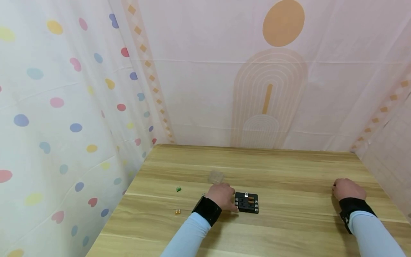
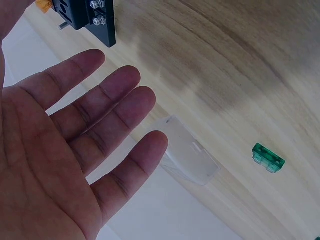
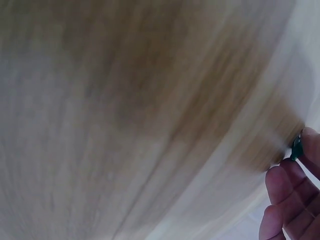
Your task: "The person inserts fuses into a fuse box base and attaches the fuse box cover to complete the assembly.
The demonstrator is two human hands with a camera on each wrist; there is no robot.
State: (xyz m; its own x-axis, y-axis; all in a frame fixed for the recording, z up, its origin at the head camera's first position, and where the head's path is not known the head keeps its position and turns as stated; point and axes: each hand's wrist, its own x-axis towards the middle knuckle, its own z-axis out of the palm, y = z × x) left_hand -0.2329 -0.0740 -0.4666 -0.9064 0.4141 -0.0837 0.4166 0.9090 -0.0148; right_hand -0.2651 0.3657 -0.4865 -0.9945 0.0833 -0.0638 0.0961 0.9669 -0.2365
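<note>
My left hand (image 1: 221, 196) is beside the black fuse block (image 1: 246, 206), palm showing and fingers loosely extended, with nothing in them in the left wrist view. The block has metal screw terminals along its sides and an orange fuse (image 2: 44, 5) in it. Just beyond the left fingertips lies a clear plastic cover (image 2: 192, 152). A green blade fuse (image 2: 268, 158) rests on the wood farther along. Far to the right, my right hand (image 1: 349, 189) is low over the table; its thumb and fingertip pinch a small green blade fuse (image 3: 296, 148).
On the table (image 1: 289, 232), left of the left hand, lie a green fuse (image 1: 178, 189) and an orange fuse (image 1: 177, 211). A dotted curtain (image 1: 64, 142) hangs along the left side, and a patterned curtain (image 1: 199, 89) hangs behind the table's back edge.
</note>
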